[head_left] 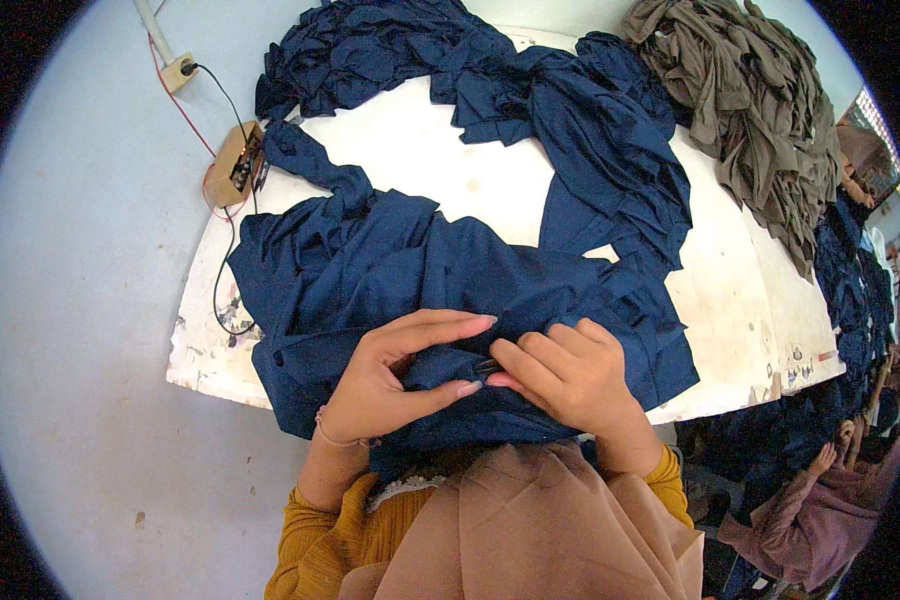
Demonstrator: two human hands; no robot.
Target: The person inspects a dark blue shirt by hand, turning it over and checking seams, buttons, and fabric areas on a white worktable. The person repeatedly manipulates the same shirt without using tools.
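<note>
A large navy-blue cloth [360, 265] lies bunched over the near side of the white table. My left hand [390, 375] rests on its near part, thumb and fingers curved apart, with a fold of the cloth showing in the gap. Close beside it on the right, my right hand [570, 375] is closed in a pinch. From its fingertips a slim dark tool [486, 368] points left toward that fold; it is too small and shaded to name. My right hand's lower fingers are curled out of sight.
More navy cloth [610, 150] piles across the far side of the white table [480, 190]. Grey-brown cloth [740, 110] heaps at the far right. A socket box [234, 165] with cables sits at the left edge. Another person's arm [795, 500] shows at lower right.
</note>
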